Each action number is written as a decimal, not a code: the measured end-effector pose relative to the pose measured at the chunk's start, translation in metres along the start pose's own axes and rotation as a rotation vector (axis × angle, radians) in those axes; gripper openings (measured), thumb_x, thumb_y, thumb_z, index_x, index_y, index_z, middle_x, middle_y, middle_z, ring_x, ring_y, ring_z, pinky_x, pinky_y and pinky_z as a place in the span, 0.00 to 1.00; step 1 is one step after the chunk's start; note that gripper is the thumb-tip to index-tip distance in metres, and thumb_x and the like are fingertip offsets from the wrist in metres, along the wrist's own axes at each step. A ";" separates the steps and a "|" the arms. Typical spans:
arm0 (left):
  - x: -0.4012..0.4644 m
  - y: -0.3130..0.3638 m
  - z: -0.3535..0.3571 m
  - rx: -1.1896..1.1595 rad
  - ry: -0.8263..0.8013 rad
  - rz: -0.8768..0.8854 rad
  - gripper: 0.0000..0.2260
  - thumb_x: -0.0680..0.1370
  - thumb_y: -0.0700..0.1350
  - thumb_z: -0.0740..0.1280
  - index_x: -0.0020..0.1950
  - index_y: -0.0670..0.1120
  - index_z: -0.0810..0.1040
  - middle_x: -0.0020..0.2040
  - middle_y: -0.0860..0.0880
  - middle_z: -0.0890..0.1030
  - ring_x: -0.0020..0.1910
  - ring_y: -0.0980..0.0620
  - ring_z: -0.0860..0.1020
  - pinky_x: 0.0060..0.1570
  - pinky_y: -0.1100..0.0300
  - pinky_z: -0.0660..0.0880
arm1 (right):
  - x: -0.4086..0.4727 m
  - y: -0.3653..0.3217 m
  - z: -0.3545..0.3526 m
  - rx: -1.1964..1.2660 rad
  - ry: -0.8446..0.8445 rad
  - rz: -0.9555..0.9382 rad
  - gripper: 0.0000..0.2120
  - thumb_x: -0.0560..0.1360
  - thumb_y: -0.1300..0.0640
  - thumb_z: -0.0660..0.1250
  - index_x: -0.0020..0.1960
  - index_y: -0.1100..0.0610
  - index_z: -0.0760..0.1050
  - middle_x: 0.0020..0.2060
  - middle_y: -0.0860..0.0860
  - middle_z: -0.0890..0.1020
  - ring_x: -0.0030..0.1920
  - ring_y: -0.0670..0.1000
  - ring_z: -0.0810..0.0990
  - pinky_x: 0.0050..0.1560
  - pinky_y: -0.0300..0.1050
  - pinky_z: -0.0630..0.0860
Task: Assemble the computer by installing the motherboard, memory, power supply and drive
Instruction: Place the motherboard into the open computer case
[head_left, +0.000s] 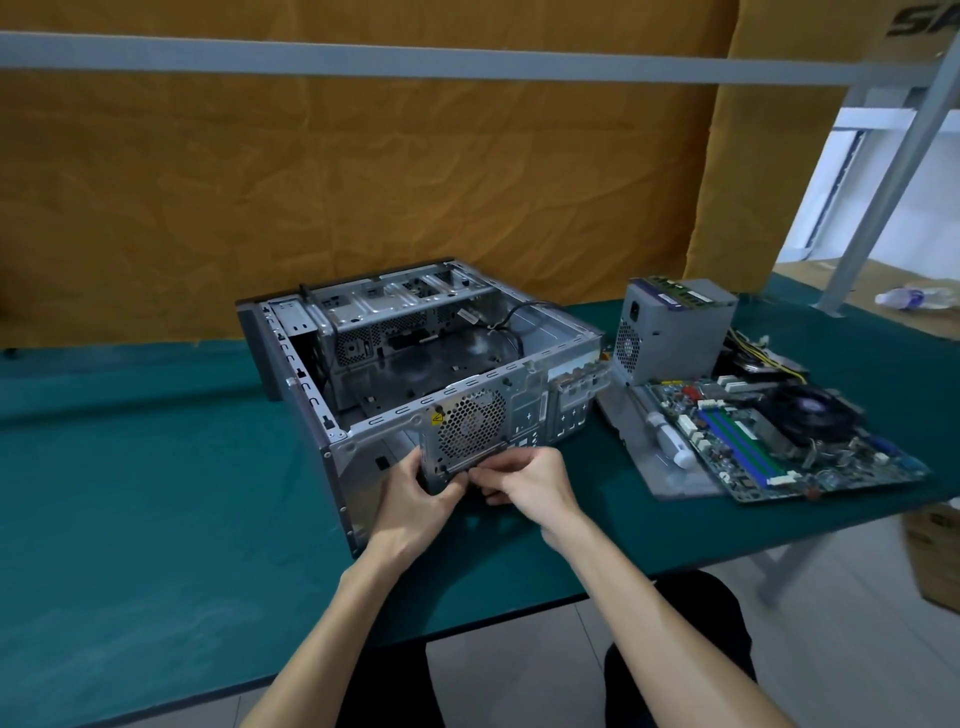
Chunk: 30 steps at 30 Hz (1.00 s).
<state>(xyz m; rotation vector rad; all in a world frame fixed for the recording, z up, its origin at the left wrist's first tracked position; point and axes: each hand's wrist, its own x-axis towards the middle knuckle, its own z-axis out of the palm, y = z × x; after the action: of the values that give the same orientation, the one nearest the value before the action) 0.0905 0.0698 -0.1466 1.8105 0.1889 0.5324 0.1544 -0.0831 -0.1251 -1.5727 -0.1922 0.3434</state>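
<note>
Green tabletop (156, 519), empty case (415, 364). Both my hands, left hand (415, 493) and right hand (530, 480), pinch its rear fan panel (470, 423); I'd steady the panel, working gently.

Green table cover (130, 519) spreads below and to both sides of the hands. Wrinkled orange-brown backdrop sheet (363, 182) hangs beyond them. Grey metal rail (415, 65) crosses high above. Clear plastic bottle (906, 300) lies far right. Cardboard box (935, 545) stands on the floor, right.
</note>
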 end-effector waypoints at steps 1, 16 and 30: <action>0.000 0.001 -0.001 0.001 -0.002 0.003 0.11 0.75 0.41 0.76 0.53 0.54 0.82 0.49 0.62 0.86 0.50 0.63 0.83 0.50 0.72 0.77 | 0.001 -0.002 -0.001 -0.006 -0.027 0.019 0.05 0.69 0.66 0.80 0.39 0.60 0.85 0.33 0.55 0.86 0.32 0.48 0.83 0.35 0.40 0.80; -0.001 0.000 -0.001 0.010 -0.021 0.015 0.16 0.73 0.41 0.78 0.59 0.50 0.81 0.52 0.60 0.86 0.54 0.62 0.83 0.57 0.62 0.78 | 0.001 -0.006 -0.006 -0.048 -0.119 0.030 0.05 0.72 0.65 0.78 0.40 0.57 0.86 0.36 0.55 0.86 0.34 0.48 0.84 0.34 0.41 0.81; -0.001 0.000 0.003 0.067 0.008 -0.013 0.11 0.75 0.45 0.77 0.56 0.51 0.81 0.49 0.60 0.86 0.50 0.62 0.83 0.56 0.58 0.80 | -0.006 -0.004 -0.025 -0.116 0.036 -0.105 0.05 0.77 0.62 0.73 0.45 0.54 0.85 0.37 0.49 0.87 0.36 0.48 0.83 0.35 0.40 0.80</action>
<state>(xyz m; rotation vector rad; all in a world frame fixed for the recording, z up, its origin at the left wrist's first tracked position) 0.0903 0.0670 -0.1472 1.8713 0.2261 0.5299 0.1577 -0.1080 -0.1203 -1.6752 -0.2698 0.2249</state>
